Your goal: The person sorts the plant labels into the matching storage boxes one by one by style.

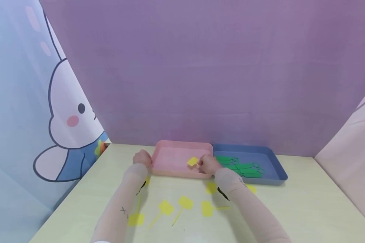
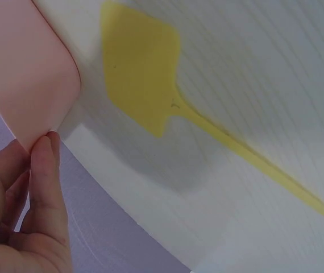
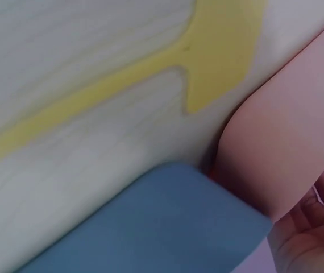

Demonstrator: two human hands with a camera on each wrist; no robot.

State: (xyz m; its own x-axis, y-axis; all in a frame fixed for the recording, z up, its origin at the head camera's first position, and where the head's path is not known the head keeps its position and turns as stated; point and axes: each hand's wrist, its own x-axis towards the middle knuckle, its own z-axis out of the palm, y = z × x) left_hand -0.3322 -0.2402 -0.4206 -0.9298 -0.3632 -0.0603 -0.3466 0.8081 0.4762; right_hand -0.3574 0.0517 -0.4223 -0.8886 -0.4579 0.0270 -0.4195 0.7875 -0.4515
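Observation:
My left hand point(image 1: 143, 157) pinches the edge of a shallow pink tray point(image 1: 182, 144); in the left wrist view, thumb and fingertip meet at the tray's corner point(image 2: 48, 108). Over the tray's right part my right hand point(image 1: 210, 164), fingers curled, holds a small yellow tag point(image 1: 192, 161), its flat end sticking out leftward. In the right wrist view the tray wall hides most of that hand point(image 3: 310, 239). Near the left hand a yellow tag with a long thin tail point(image 2: 142, 68) lies on the table. Another yellow tag point(image 3: 221, 57) lies in front of the trays.
Right against the pink tray stands a blue tray point(image 1: 270, 165) holding several green tags point(image 1: 250, 170) with tails bent into loops. Several more yellow tags point(image 1: 185, 202) are spread over the pale table point(image 1: 307, 202) in front. A purple curtain point(image 1: 200, 74) hangs behind the trays.

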